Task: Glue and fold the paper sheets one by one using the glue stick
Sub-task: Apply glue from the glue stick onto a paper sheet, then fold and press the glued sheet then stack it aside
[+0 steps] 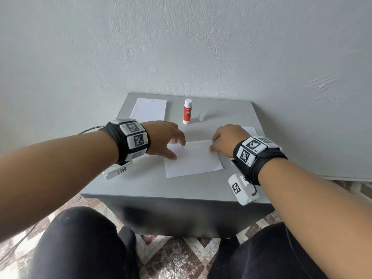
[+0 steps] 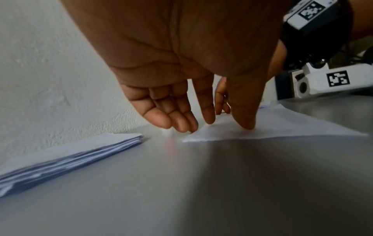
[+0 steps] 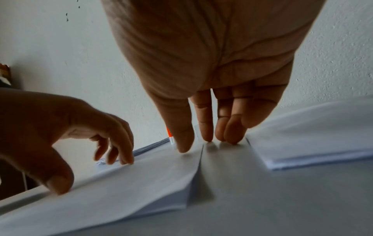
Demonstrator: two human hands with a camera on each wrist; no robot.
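A white paper sheet [image 1: 193, 160] lies flat in the middle of the grey table [image 1: 181, 188]. My left hand [image 1: 177, 149] hovers over its far left corner, fingers spread and relaxed, with the thumb [image 2: 245, 124] pressing on the sheet [image 2: 282, 127]. My right hand [image 1: 213, 143] is at the far right corner. Its thumb [image 3: 182, 146] presses on the sheet [image 3: 121, 183], and its straight fingertips [image 3: 228, 138] touch the table just past the edge. The red and white glue stick [image 1: 187, 112] stands uncapped behind the sheet, between the hands.
The glue stick's white cap [image 1: 202, 117] lies to its right. A pile of white papers [image 1: 149, 112] sits at the back left of the table. Another paper stack [image 3: 312, 143] lies to the right of my right hand. The wall stands directly behind the table.
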